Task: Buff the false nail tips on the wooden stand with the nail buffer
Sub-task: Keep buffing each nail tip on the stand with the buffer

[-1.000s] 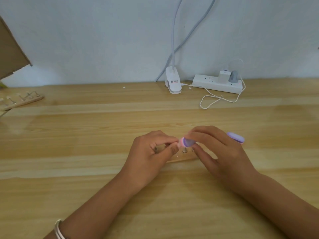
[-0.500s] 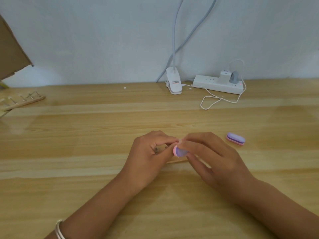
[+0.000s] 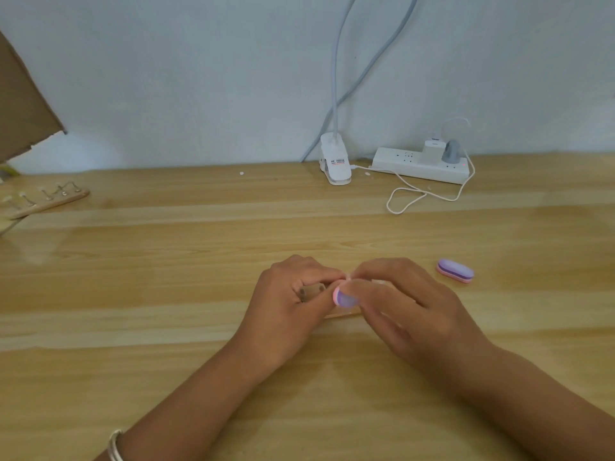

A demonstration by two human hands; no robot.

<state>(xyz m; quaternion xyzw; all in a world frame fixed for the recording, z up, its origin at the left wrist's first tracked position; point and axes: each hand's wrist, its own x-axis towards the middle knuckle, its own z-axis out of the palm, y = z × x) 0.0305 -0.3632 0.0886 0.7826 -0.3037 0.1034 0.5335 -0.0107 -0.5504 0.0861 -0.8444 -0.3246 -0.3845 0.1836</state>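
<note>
Left hand is gripping wooden stand; right hand is pinching purple-pink nail buffer over it, hands meeting at fingertips. A second buffer is lying just right of right hand. lamp clip beyond hands is carrying a label, print unreadable.

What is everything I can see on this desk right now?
nail buffer: one, purple and pink, centre, held
spare buffer: one, purple and pink, lying loose at right
wooden stand: one, pale wood, centre, mostly covered
second stand: one, pale wood, far left
power strip: one, white, by the wall
lamp clip: one, white, beside power strip
table: one, wooden, underneath everything
bracelet: one, silver, left wrist
left hand: one, grips wooden stand
right hand: one, pinches nail buffer
</note>
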